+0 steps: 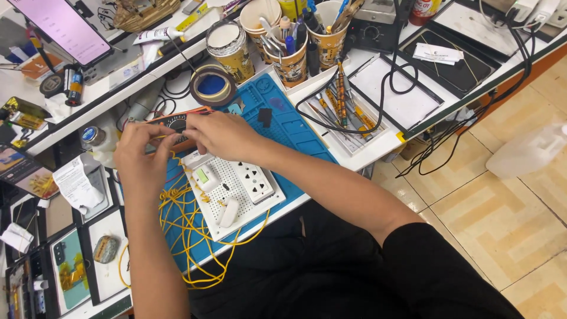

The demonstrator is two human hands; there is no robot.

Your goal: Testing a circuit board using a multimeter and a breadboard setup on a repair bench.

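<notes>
A cluttered repair worktop (378, 147) with a blue mat (289, 127). Both hands, left hand (142, 156) and right hand (221, 134), pinch thin yellow wire (183, 221) above the white socket board (233, 192); it looks light, limp, tangle-prone, best gripped near its end.

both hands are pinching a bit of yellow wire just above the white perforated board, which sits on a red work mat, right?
Not quite: the work mat is blue, not red, as the head view shows. The rest holds: the left hand and right hand pinch yellow wire just above the white perforated board, which sits on that mat.
</notes>
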